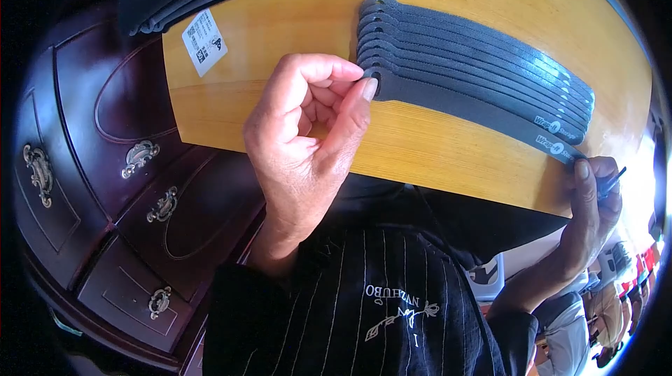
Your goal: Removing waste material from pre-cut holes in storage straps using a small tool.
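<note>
Head view: both hands (pixel 297 145) pinch a grey strap (pixel 455 103) by its ends.

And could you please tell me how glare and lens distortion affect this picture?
Head view: glare pales the stacked grey straps toward the right; light washes out the area beyond the right hand; the dark drawers bend near the left rim.

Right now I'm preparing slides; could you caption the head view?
Left hand pinches one end of a dark strap, right hand grips it farther along, beside overlapping straps on a table.
</note>
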A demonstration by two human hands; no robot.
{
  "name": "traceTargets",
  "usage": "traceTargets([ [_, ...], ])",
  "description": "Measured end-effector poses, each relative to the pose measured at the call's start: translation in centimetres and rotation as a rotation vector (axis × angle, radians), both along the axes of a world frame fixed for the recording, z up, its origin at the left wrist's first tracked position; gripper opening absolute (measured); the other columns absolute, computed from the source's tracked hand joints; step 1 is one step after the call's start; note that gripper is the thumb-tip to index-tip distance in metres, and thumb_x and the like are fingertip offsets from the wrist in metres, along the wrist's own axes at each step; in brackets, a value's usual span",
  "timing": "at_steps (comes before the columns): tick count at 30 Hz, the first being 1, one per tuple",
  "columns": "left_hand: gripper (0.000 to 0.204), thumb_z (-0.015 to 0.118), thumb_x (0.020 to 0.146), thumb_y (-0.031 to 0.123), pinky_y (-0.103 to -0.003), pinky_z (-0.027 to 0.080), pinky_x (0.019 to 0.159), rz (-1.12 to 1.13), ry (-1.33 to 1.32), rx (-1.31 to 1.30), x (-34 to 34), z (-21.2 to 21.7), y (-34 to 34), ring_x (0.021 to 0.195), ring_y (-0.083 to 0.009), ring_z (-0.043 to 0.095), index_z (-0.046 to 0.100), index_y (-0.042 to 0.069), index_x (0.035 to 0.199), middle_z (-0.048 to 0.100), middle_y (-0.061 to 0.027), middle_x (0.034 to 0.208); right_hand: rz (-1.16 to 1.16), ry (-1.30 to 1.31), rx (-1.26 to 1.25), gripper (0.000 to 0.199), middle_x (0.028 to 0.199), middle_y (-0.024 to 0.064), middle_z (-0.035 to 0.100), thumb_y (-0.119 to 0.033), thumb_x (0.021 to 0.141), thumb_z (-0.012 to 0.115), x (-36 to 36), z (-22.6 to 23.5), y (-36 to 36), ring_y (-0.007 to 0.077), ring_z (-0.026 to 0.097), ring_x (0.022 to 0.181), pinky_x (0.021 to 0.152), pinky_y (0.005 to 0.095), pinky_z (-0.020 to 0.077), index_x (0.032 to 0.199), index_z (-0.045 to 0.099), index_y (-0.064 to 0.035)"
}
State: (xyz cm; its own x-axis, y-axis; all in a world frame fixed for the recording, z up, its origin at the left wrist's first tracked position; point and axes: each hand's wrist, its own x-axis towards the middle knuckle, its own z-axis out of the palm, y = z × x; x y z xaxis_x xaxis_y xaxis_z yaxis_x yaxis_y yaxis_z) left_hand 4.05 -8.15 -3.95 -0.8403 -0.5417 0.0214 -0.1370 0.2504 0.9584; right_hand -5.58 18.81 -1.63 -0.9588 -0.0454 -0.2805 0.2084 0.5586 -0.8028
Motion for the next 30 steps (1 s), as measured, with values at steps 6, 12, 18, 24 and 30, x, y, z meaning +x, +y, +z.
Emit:
traceTargets([
  [6,0.018,0.069,0.08,-0.006,-0.013,0.041,0.056,0.016,-0.036,0.026,-0.2,0.3,0.7,0.063,-0.0008,0.052,0.058,0.0,0.093,0.059,0.0,0.078,-0.041,0.035,0.027,0.016,0.067,-0.0028,0.053,-0.019,0.082,0.073,-0.2,0.6,-0.6,0.0058,0.046,0.064,0.062,0.02,0.0318,0.079,0.062,-0.0072],
  [12,0.017,0.069,0.083,-0.004,-0.015,0.039,0.06,0.106,-0.141,-0.04,-0.3,0.7,1.3,0.067,-0.0017,0.05,0.058,0.002,0.095,0.057,0.0021,0.079,-0.091,-0.005,-0.017,0.011,0.065,-0.0065,0.053,-0.01,0.08,0.074,0.1,0.4,-1.5,0.002,0.043,0.059,0.055,0.0179,0.0311,0.077,0.064,-0.0054],
  [18,0.016,0.068,0.084,-0.003,-0.016,0.039,0.061,0.101,-0.186,-0.081,-0.1,0.9,0.9,0.067,-0.0036,0.048,0.057,0.0,0.096,0.055,-0.0003,0.08,0.014,0.082,-0.017,0.019,0.062,-0.002,0.055,-0.015,0.079,0.076,-0.2,0.3,-1.3,0.0045,0.046,0.059,0.054,0.0207,0.0383,0.08,0.063,-0.0016],
  [24,0.016,0.067,0.084,-0.003,-0.016,0.038,0.062,0.086,-0.203,-0.099,-0.1,0.6,1.1,0.068,-0.0041,0.047,0.056,0.0,0.095,0.054,-0.0005,0.08,-0.002,0.06,0.038,0.022,0.063,0.0019,0.055,-0.015,0.078,0.077,-0.5,0.4,-1.1,0.0067,0.047,0.058,0.055,0.0222,0.0402,0.078,0.061,-0.0007],
  [30,0.015,0.067,0.085,-0.002,-0.016,0.037,0.062,0.087,-0.216,-0.107,-0.2,0.6,1.3,0.069,-0.004,0.046,0.056,0.001,0.095,0.053,0.0002,0.08,0.003,0.053,0.018,0.018,0.064,-0.0061,0.051,-0.018,0.08,0.077,-0.5,-0.1,-0.8,0.0024,0.041,0.059,0.054,0.0197,0.0306,0.078,0.063,-0.0052],
])
